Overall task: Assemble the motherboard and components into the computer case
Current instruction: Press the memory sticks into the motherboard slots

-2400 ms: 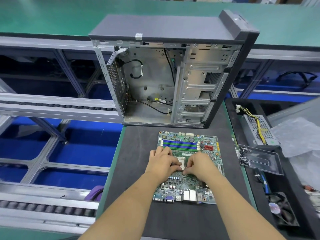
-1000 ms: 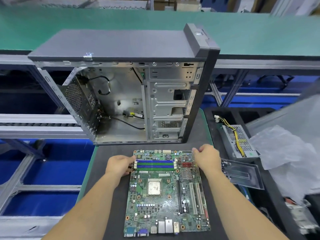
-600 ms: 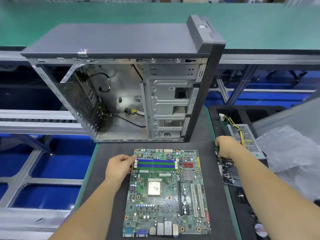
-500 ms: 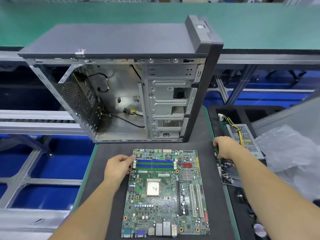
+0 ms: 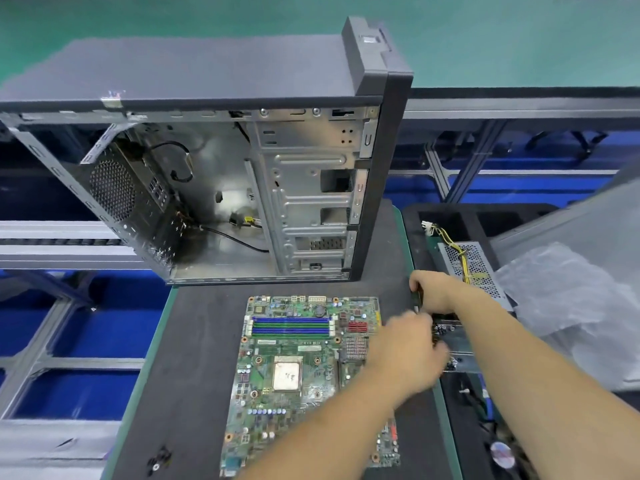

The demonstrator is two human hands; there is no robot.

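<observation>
The motherboard (image 5: 294, 368) lies flat on the dark mat of the table (image 5: 194, 358), near its front edge, with the blue and green memory slots toward the far side and the silver processor plate about in the middle. Just behind it, at the far edge of the mat, the case (image 5: 242, 161) stands with its open side facing the person; inside show bare metal walls, a drive cage on the right and loose black cables low on the floor.

The left hand (image 5: 407, 355) reaches across the right part of the motherboard to the right edge of the table, its fingers over a clear tray (image 5: 457, 344) of small dark parts. It is blurred, so whether those fingers grip anything cannot be told. The right hand (image 5: 434, 292) is just beyond it, near the far right corner of the mat, with its fingers curled round a slim dark tool (image 5: 418, 297) that stands roughly upright.

To the right of the mat a black foam bin (image 5: 446, 216) holds a perforated metal power supply (image 5: 474, 268) with yellow and black wires on top. Crumpled clear plastic wrap (image 5: 568, 306) lies right of that. A few small dark screws (image 5: 159, 459) lie on the mat near the front left corner.
</observation>
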